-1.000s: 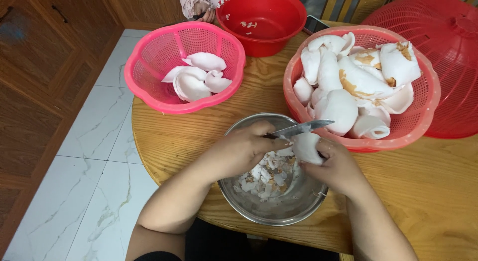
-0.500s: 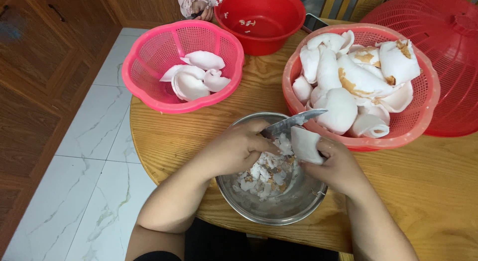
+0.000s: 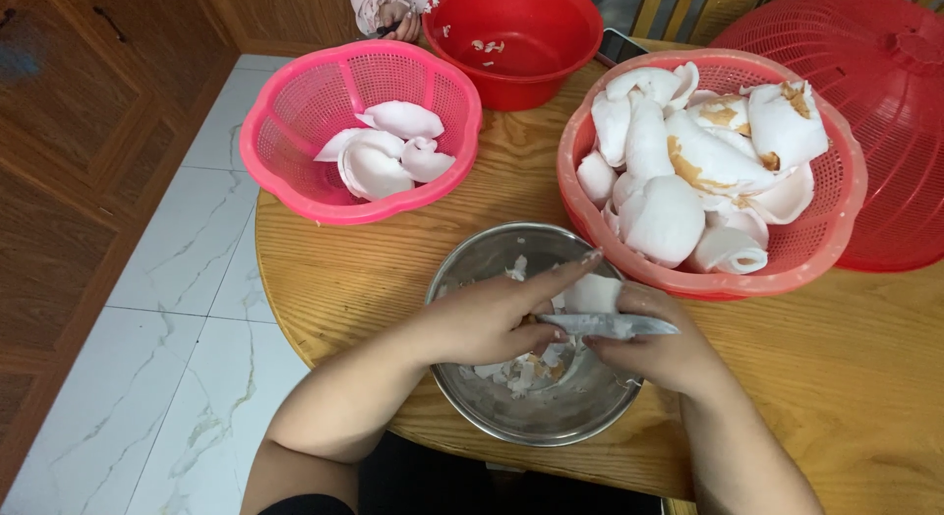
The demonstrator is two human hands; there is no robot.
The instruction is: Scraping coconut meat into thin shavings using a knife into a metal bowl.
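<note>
White and curved, the coconut piece (image 3: pixel 593 293) sits over the steel bowl (image 3: pixel 492 417), pinched in the right hand (image 3: pixel 654 350). The left hand (image 3: pixel 492 318) — fingers curled, forefinger outstretched — seemingly grips the knife (image 3: pixel 615 325), its blade lying flat just below the piece.

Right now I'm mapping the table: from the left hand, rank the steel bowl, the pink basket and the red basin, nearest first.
1. Steel bowl, directly under the left hand.
2. Pink basket, up and to the left.
3. Red basin, at the far table edge.
</note>
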